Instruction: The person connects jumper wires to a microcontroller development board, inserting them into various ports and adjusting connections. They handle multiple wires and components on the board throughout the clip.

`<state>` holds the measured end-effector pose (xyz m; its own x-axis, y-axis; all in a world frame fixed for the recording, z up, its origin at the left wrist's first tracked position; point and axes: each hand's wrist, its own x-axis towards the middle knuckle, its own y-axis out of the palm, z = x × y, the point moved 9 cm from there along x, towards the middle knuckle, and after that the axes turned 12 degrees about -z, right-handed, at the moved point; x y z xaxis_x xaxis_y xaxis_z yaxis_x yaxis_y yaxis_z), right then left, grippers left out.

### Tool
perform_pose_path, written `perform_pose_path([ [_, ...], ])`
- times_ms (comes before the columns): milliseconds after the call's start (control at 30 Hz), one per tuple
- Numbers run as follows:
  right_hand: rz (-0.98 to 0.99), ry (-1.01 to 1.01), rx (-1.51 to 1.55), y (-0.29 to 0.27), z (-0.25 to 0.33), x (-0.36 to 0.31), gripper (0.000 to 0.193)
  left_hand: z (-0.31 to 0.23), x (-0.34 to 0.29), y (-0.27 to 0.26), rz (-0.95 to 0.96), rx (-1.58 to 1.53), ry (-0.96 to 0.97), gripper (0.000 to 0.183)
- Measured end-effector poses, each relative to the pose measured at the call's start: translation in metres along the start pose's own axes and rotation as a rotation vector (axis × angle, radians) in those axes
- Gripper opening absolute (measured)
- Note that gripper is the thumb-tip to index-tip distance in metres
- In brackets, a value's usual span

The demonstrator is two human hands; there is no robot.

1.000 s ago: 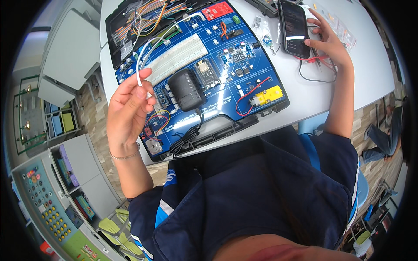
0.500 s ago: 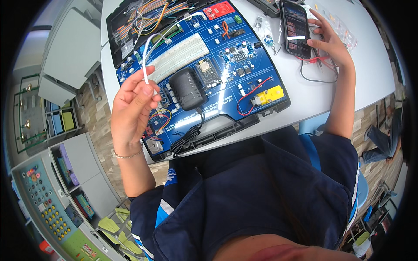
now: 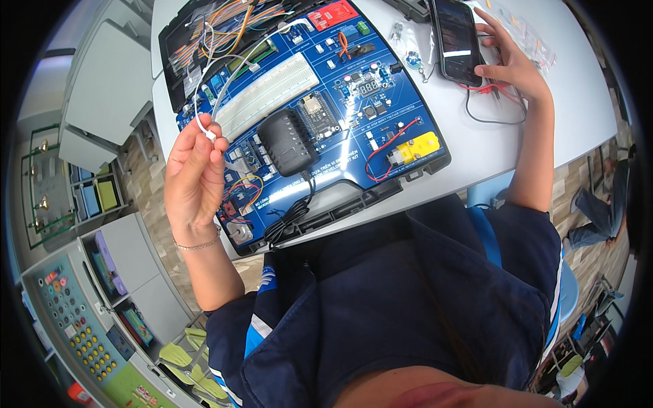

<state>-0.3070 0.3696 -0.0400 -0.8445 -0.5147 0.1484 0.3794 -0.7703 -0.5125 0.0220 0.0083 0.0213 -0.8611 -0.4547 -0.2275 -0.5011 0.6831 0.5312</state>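
Between the thumb and fingers of my left hand (image 3: 195,166) is the small white plug of a thin white cable (image 3: 198,95), held above the left edge of a blue electronics kit board (image 3: 343,160). The cable loops up and over to the board's far side, near a red module (image 3: 332,13). A white breadboard (image 3: 271,95), a black power adapter (image 3: 287,141) with a coiled lead and a yellow motor (image 3: 417,146) are on the board. My right hand (image 3: 515,66) rests at the right side of a black smartphone (image 3: 457,42), fingers spread, thumb at its lower edge.
Bundled jumper wires (image 3: 228,30) fill the black case lid behind the board. Red and black test leads (image 3: 493,102) and small clear bags (image 3: 530,44) lie on the white table (image 3: 571,115) at right. A person's legs (image 3: 595,217) show beyond the table.
My left hand has shifted slightly left and down, and the white plug now shows at the fingertips. The phone's screen has gone darker. The board appears slightly further left.
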Motion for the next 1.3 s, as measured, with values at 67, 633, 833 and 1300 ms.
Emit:
perform_pose_path([
  [67,0.002,-0.009,-0.008,0.0,-0.001,0.0,0.108,-0.001,0.001,0.004,0.017,-0.002,0.009,0.032],
  [633,-0.182,0.034,-0.126,-0.004,-0.006,0.009,0.077,-0.02,0.008,-0.014,-0.093,0.14,0.234,0.03],
  [833,-0.423,0.175,-0.207,0.004,0.004,0.016,0.094,-0.033,0.017,-0.054,-0.167,0.224,0.42,0.03],
  [1300,-0.262,0.207,-0.666,0.034,0.029,0.071,0.088,-0.028,0.021,-0.078,-0.237,0.517,0.58,0.027],
])
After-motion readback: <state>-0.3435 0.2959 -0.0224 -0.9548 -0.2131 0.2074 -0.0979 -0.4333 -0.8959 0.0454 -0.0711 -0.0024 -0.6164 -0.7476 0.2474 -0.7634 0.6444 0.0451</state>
